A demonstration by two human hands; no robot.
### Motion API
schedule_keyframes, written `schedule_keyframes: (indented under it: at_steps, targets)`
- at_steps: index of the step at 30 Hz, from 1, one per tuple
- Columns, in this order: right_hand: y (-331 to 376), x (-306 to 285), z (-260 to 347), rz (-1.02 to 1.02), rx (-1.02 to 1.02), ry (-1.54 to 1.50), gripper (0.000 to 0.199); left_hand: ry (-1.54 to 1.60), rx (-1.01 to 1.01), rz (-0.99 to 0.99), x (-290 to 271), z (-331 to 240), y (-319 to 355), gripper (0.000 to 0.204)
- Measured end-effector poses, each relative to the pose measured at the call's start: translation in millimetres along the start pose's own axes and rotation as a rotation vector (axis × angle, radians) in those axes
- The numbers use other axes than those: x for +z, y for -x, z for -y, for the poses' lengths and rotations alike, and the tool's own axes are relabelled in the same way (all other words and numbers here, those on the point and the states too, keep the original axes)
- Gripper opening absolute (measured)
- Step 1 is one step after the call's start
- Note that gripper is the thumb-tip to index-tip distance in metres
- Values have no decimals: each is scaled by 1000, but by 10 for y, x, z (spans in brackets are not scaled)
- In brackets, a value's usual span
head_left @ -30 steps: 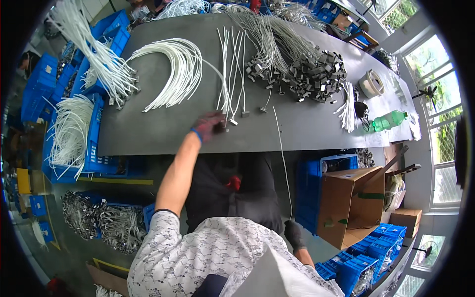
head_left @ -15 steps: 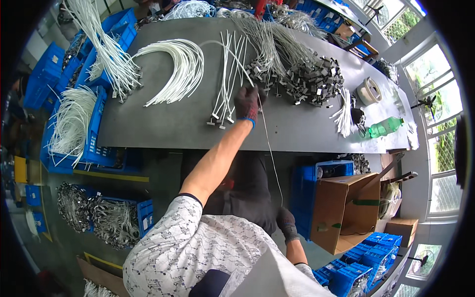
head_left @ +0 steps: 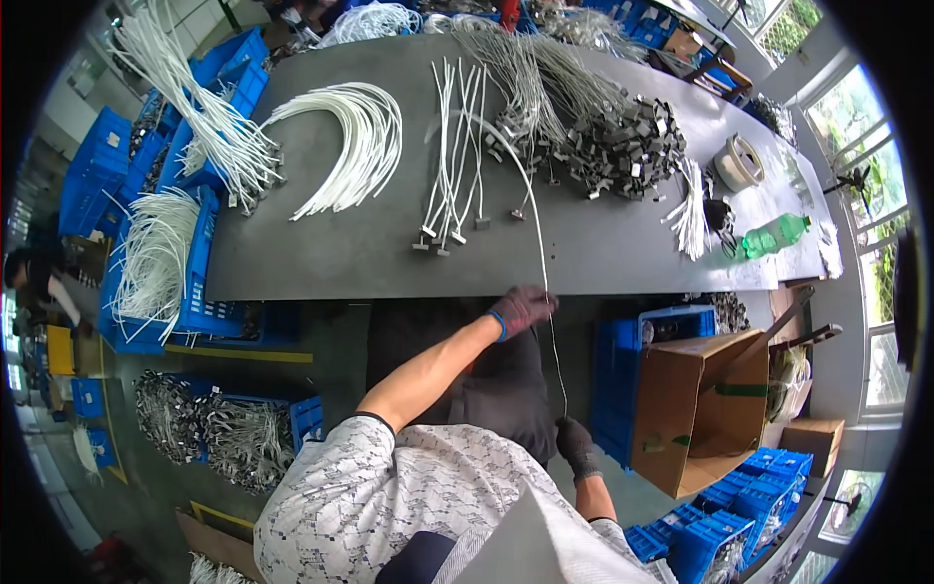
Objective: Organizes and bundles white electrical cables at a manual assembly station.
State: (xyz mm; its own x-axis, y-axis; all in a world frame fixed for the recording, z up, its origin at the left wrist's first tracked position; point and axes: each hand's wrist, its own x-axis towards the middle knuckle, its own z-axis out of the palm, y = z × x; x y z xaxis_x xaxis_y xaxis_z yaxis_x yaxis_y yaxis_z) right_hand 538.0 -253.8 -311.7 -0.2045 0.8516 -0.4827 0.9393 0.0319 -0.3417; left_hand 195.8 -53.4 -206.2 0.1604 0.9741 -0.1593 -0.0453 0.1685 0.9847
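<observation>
This is a factory workshop. A broad grey table (head_left: 321, 258) carries bundled white cords (head_left: 375, 146) and a heap of wires with dark block ends (head_left: 632, 151), many alike. Blue plastic crates (head_left: 209, 318) full of more cords crowd around it, yellow lines (head_left: 248, 354) mark the floor (head_left: 341, 384), fans (head_left: 852, 181) line the windows (head_left: 880, 277), and another person (head_left: 44, 284) is off to the left.
</observation>
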Motion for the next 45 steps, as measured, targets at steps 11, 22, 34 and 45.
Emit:
schedule_keyframes:
  at_steps: [11, 22, 34, 45]
  targets:
    - [-336, -285, 167, -69, -125, -15, 25, 343, -93, -257, -344, -300, -7, 21]
    - [-32, -739, 678, -459, -190, -151, 20, 277, -100, -316, -1053, -550, -113, 26]
    - [82, -1127, 1145, -242, -161, -473, 34, 408, -54, -285, -1479, -625, -444, 22]
    - [-1064, -1854, 2506, -118, -13, -1295, 62, 151, -121, 1, -336, -575, -15, 32]
